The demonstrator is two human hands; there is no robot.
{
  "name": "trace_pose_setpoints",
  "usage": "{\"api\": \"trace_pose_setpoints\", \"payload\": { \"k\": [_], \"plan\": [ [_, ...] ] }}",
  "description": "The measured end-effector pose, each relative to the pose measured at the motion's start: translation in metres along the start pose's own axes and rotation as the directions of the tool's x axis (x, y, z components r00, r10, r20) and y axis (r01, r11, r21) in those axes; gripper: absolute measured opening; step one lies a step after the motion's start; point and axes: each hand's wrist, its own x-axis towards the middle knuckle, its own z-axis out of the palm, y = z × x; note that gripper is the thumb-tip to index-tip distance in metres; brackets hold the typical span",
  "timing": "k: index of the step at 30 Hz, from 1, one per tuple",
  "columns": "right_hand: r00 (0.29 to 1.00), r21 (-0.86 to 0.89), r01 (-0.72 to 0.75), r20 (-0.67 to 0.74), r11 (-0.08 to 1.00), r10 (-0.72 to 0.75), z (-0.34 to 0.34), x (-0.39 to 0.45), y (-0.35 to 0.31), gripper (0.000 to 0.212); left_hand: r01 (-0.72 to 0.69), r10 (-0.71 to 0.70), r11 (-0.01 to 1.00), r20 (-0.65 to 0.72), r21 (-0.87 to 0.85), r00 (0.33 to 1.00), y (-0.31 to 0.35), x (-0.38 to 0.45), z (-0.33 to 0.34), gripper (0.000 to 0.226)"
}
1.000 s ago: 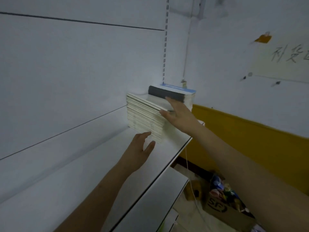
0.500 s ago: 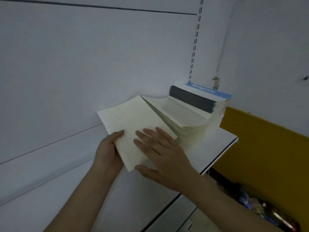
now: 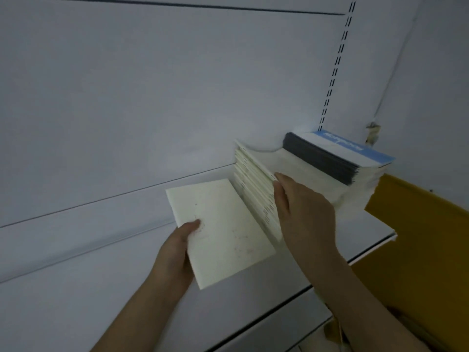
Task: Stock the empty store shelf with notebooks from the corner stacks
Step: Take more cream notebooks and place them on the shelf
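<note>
A cream notebook (image 3: 220,229) lies flat above the white shelf (image 3: 76,301), gripped at its left edge by my left hand (image 3: 177,252), thumb on top. Just right of it stands the cream notebook stack (image 3: 253,189) in the shelf's corner. My right hand (image 3: 302,214) rests against the stack's front edge, fingers curled on the top notebooks. Behind it sits a second stack with dark spines and a blue-and-white cover (image 3: 350,153) on top.
A white back panel (image 3: 152,97) rises behind the shelf, with a slotted upright (image 3: 335,69) at the corner. A yellow board (image 3: 418,250) stands to the right, past the shelf's end. A lower shelf edge (image 3: 266,334) shows below.
The cream notebook has come off the stack and moved left and down in my left hand. My right hand went from the notebook's cover back to the stack's front edge.
</note>
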Motion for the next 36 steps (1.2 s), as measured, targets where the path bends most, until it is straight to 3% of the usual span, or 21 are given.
{"api": "trace_pose_setpoints", "payload": {
  "k": [2,4,7,10,12,14,15,17,19,20,21,24,27,29,32,34,36],
  "plan": [
    [0.988,0.040,0.112,-0.108,0.993,-0.107,-0.002,-0.013,-0.014,0.035,-0.023,0.023,0.998,-0.004,-0.058,1.000,-0.003,-0.001,0.002,0.039],
    [0.963,0.029,0.241,-0.132,0.970,-0.235,0.006,-0.037,-0.036,0.028,-0.039,0.040,0.986,0.004,-0.162,0.999,-0.006,-0.002,0.002,0.054],
    [0.932,0.029,0.352,0.082,0.936,-0.353,0.029,-0.078,-0.061,0.029,-0.014,0.023,0.969,0.031,-0.247,0.999,-0.004,-0.004,-0.004,0.073],
    [0.893,0.252,0.302,0.262,0.919,-0.365,0.038,-0.086,-0.063,0.038,0.037,-0.036,0.989,0.007,-0.141,0.999,-0.004,0.002,-0.015,0.052],
    [0.935,0.271,0.279,0.141,0.921,-0.325,0.027,-0.067,-0.050,0.037,0.036,-0.038,0.995,-0.020,-0.096,0.999,-0.005,0.003,-0.019,0.045],
    [0.973,0.184,0.229,-0.012,0.956,-0.231,0.012,-0.037,-0.031,0.035,-0.006,0.003,0.998,-0.046,-0.065,0.999,-0.006,0.005,-0.021,0.031],
    [0.986,0.099,0.164,-0.022,0.981,-0.163,0.005,-0.021,-0.021,0.040,-0.016,0.013,0.998,-0.048,-0.060,0.999,-0.005,0.005,-0.021,0.024],
    [0.988,-0.072,-0.040,0.147,0.997,0.050,-0.004,0.004,-0.003,0.064,-0.012,0.008,0.997,-0.047,-0.072,0.999,-0.003,0.005,-0.020,0.018],
    [0.896,-0.119,-0.227,0.362,0.966,0.256,-0.003,0.010,0.008,0.076,-0.013,0.009,0.996,-0.049,-0.088,0.999,-0.004,0.004,-0.021,0.018],
    [0.871,-0.097,-0.271,0.399,0.958,0.287,-0.001,0.006,0.011,0.074,-0.015,0.011,0.996,-0.053,-0.089,0.999,-0.004,0.004,-0.022,0.018],
    [0.887,-0.059,-0.272,0.371,0.961,0.274,-0.001,0.000,0.012,0.067,-0.016,0.011,0.997,-0.060,-0.082,0.998,-0.004,0.005,-0.024,0.020],
    [0.987,0.094,-0.144,0.083,0.985,0.137,-0.008,-0.018,-0.002,0.043,-0.030,0.026,0.998,-0.076,-0.055,0.997,-0.005,0.005,-0.026,0.037],
    [0.994,0.165,0.087,-0.073,0.982,-0.076,-0.002,-0.042,-0.027,0.037,-0.061,0.056,0.994,-0.055,-0.090,0.997,-0.006,0.005,-0.025,0.049],
    [0.975,0.114,0.223,-0.010,0.968,-0.223,0.013,-0.065,-0.046,0.040,-0.051,0.047,0.987,-0.030,-0.153,0.998,-0.006,0.002,-0.023,0.055],
    [0.864,0.165,0.311,0.361,0.936,-0.351,0.034,-0.098,-0.070,0.066,-0.028,0.029,0.992,0.007,-0.125,1.000,-0.005,-0.007,-0.020,0.077],
    [0.828,0.290,0.241,0.436,0.926,-0.351,0.039,-0.105,-0.071,0.071,-0.122,0.119,0.990,-0.040,-0.066,0.992,-0.006,-0.013,-0.021,0.062],
    [0.878,0.367,0.087,0.410,0.926,-0.245,0.030,-0.092,-0.064,0.068,-0.226,0.225,0.974,-0.089,0.006,0.970,-0.004,-0.021,-0.024,0.046]
  ]
}}
